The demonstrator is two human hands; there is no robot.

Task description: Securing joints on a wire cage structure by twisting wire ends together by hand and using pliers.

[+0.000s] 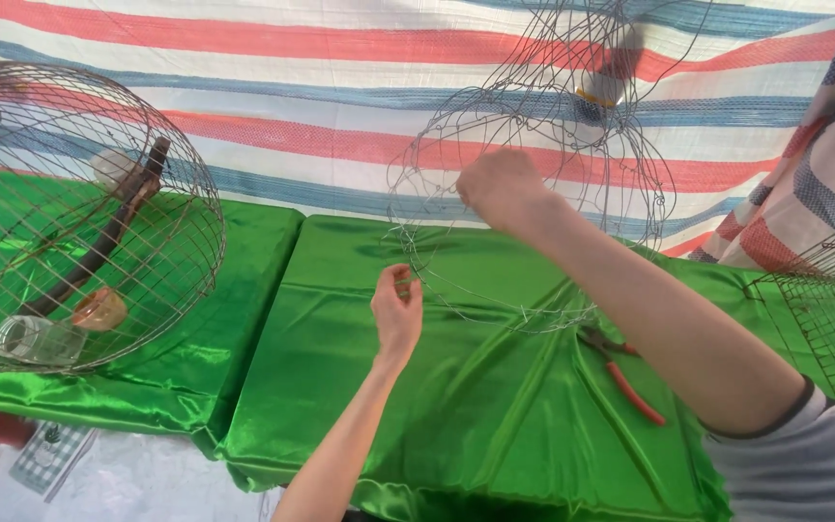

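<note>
A half-built wire cage frame [572, 145] of thin grey wire stands on the green satin cloth [495, 387], rising to a narrow top. My right hand [500, 188] is closed on a wire at the frame's left side, about mid-height. Lower down, my left hand [396, 311] pinches the frame's bottom rim wire between thumb and fingers. Red-handled pliers [625, 377] lie on the cloth just under my right forearm, partly hidden by it.
A finished round wire cage [79, 213] with a wooden perch and small cups sits at the left. Another wire mesh piece [833, 309] stands at the right edge. A striped tarp [340, 106] hangs behind. Pale floor shows at lower left.
</note>
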